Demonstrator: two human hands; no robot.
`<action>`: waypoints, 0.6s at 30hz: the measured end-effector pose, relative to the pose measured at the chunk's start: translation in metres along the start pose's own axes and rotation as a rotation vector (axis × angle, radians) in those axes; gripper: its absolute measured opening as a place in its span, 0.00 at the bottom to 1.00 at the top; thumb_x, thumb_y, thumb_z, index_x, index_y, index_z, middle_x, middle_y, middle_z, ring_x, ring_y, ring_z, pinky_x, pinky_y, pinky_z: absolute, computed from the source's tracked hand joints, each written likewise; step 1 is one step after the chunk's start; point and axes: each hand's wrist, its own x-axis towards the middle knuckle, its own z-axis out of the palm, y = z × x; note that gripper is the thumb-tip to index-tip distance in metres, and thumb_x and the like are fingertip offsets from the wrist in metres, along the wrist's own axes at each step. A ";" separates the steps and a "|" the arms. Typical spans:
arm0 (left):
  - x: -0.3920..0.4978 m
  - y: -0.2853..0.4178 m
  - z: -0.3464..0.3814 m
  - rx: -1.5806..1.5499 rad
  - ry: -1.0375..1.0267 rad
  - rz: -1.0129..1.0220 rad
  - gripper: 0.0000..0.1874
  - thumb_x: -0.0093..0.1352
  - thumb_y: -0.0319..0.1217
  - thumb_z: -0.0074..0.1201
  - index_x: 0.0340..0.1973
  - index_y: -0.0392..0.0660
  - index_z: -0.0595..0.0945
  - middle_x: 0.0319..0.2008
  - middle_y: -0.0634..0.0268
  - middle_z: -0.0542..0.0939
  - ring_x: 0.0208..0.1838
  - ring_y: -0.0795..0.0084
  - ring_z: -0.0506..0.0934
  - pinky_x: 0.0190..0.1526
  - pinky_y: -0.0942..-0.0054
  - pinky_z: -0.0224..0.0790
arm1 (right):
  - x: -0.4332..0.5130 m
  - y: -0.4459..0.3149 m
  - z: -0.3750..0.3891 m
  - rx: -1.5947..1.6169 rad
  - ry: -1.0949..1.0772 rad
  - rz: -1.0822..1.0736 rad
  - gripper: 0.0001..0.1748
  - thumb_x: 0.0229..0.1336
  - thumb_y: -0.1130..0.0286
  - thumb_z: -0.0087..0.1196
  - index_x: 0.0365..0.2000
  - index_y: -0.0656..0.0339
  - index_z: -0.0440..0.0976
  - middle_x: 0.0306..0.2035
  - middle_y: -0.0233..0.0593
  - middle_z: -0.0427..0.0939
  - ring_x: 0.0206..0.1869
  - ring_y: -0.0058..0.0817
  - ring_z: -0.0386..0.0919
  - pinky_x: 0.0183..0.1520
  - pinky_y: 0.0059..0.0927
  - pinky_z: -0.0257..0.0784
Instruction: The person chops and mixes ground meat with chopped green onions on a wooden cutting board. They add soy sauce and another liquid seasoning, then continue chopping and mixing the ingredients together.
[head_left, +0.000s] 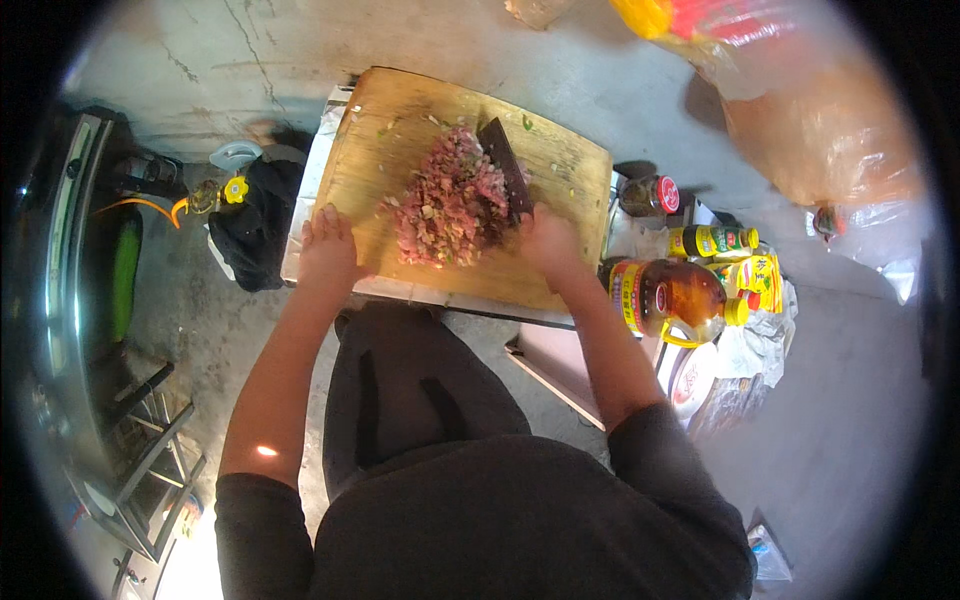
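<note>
A mound of chopped meat (450, 199), pink with pale and green bits mixed in, lies in the middle of a wooden cutting board (562, 154). Along its right side stands the dark blade of a cleaver (504, 165), tilted on edge and touching the meat. My right hand (551, 244) is closed around the cleaver's handle, which the fingers hide. At the board's left front corner my left hand (328, 251) rests palm down, thumb spread towards the front edge, with nothing in its grasp. A few scraps dot the board.
Right of the board stand a lidded jar (649, 195), a yellow-labelled bottle (712, 241), a large oil bottle (675, 300) and a seasoning packet (757, 281). Plastic bags (817, 142) hang at upper right. To the left are a black cloth (259, 225) and a gas valve (234, 190).
</note>
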 end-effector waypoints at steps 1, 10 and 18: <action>0.000 -0.001 0.001 -0.003 0.004 -0.001 0.50 0.57 0.50 0.65 0.64 0.32 0.60 0.68 0.41 0.57 0.72 0.50 0.56 0.70 0.52 0.46 | 0.006 0.006 0.002 -0.137 -0.101 -0.045 0.16 0.65 0.59 0.45 0.32 0.64 0.71 0.25 0.59 0.77 0.30 0.57 0.78 0.36 0.55 0.71; -0.002 -0.002 0.009 -0.014 0.031 -0.009 0.49 0.56 0.48 0.66 0.65 0.35 0.60 0.69 0.43 0.56 0.73 0.50 0.55 0.70 0.53 0.48 | 0.003 0.003 -0.013 -0.154 -0.197 -0.098 0.17 0.65 0.58 0.46 0.33 0.64 0.71 0.24 0.57 0.77 0.29 0.60 0.76 0.34 0.55 0.72; 0.000 0.002 -0.009 -0.043 -0.031 -0.056 0.49 0.57 0.49 0.65 0.66 0.36 0.59 0.70 0.44 0.54 0.74 0.51 0.52 0.71 0.54 0.44 | 0.006 0.004 -0.004 -0.193 -0.275 -0.128 0.19 0.65 0.56 0.44 0.36 0.65 0.69 0.28 0.58 0.78 0.34 0.57 0.78 0.39 0.56 0.71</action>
